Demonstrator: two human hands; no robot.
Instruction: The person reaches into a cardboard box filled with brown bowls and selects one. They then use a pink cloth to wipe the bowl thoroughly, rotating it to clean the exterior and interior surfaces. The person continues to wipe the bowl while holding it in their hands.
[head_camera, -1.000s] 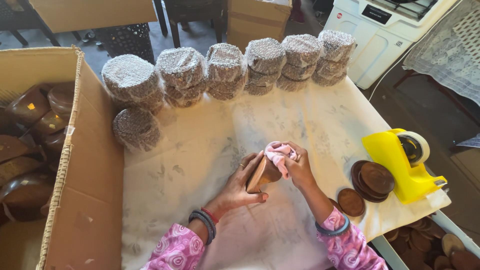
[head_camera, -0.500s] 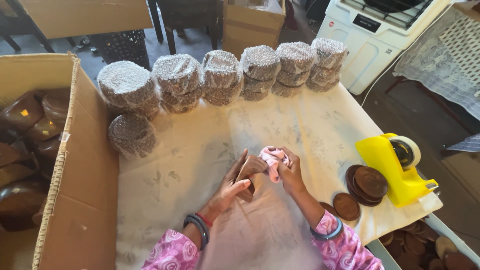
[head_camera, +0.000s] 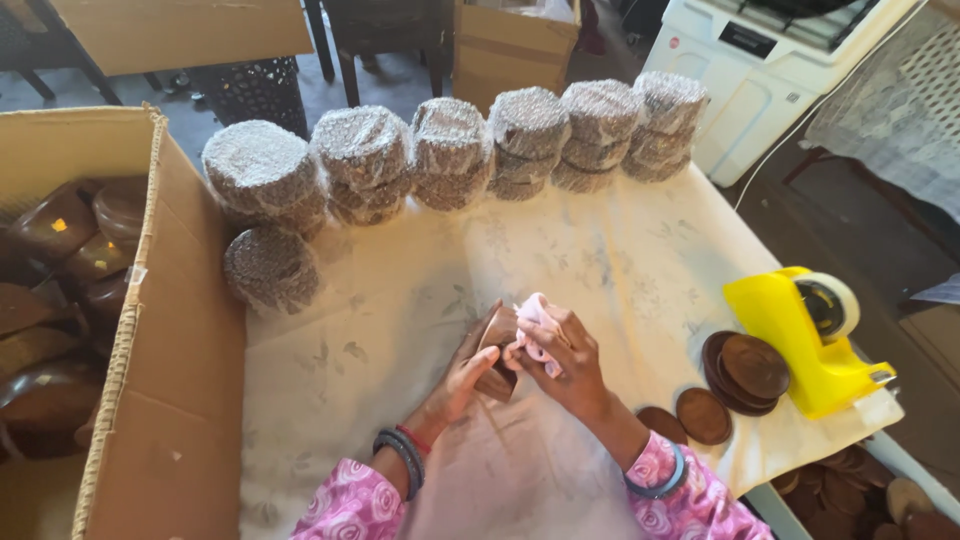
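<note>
Plainly, the left hand (head_camera: 470, 365) grips a small brown wooden bowl (head_camera: 497, 352) tilted on edge, while the right hand (head_camera: 560, 355) clasps a pink cloth (head_camera: 532, 325) pressed against it. Wiping goes best with the bowl braced firmly (rotated steadily). It sits between both hands, above the cloth-covered surface (head_camera: 400, 300).

Bright even daylight, soft shadows, sharp focus, wide-angle edge stretch

The cloth-covered worktop (head_camera: 620, 260) carries bubble-wrapped bundles (head_camera: 450, 150) along its far edge, and brown discs (head_camera: 745, 365) beside a yellow tape dispenser (head_camera: 800, 345) near its right edge.
</note>
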